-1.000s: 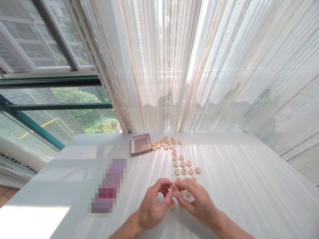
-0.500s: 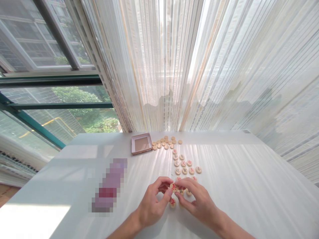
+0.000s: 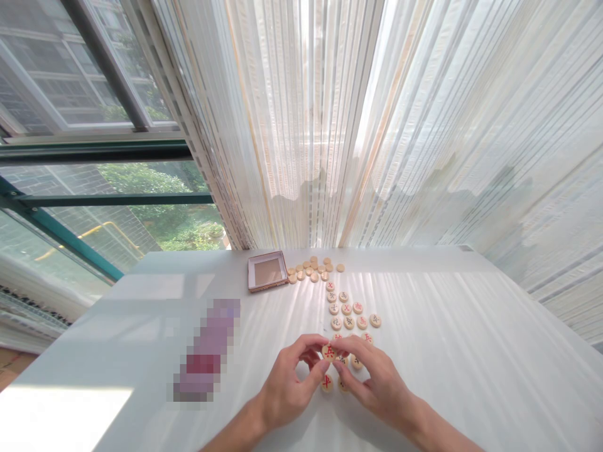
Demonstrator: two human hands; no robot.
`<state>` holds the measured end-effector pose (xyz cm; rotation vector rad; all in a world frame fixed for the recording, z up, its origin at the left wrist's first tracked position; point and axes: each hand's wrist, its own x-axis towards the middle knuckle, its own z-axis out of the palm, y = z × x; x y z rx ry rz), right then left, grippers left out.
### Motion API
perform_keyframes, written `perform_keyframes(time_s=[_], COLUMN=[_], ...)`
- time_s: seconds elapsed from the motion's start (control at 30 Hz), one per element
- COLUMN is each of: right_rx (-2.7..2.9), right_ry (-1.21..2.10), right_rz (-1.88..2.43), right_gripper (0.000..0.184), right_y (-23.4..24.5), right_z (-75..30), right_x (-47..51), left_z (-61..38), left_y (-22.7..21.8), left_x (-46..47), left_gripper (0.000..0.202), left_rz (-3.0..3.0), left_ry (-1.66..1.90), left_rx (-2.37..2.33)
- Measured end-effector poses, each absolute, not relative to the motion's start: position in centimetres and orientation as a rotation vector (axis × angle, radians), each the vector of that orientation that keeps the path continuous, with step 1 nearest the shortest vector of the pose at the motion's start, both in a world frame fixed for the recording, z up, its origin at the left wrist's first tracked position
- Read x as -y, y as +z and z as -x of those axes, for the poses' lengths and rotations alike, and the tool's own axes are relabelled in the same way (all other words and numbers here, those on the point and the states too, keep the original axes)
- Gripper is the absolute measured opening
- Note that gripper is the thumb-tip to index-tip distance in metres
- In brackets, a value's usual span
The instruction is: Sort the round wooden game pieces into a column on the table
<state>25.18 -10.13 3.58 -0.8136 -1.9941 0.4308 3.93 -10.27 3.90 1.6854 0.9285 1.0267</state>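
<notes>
Between my two hands is a round wooden Chinese chess piece [image 3: 329,352] with a red character facing up. My left hand [image 3: 291,382] pinches its left side with thumb and fingers. From the right, the fingertips of my right hand [image 3: 377,380] close on the same piece. Just below it a red-marked piece [image 3: 326,383] lies on the table, with another partly hidden by my right thumb. Beyond my fingers, rows of face-up pieces [image 3: 349,322] carry red or black characters. Some pieces beside my right fingers are partly covered.
An open shallow box [image 3: 250,280] stands at the back of the white table [image 3: 452,351]. Beside it lie several blank-side-up pieces [image 3: 315,277]. A blurred purple item [image 3: 211,345] is on the left. Curtains [image 3: 320,125] hang behind, with a window [image 3: 94,182] on the left.
The held piece has shifted and turned slightly between my fingertips. My right fingers have moved very slightly. Everything else on the table is unchanged.
</notes>
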Motion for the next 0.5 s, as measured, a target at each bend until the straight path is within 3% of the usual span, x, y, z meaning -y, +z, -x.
perform_keyframes(time_s=[0.5], right_rx=[1.768], right_ry=[0.869], right_rz=[0.931], right_gripper=[0.013], right_y=[5.0], right_z=[-24.8], right_x=[10.4], left_z=[-4.0], left_y=[4.3], left_x=[10.4], left_gripper=[0.019], left_rz=[-1.778], left_ry=[1.027], left_rx=[-0.895])
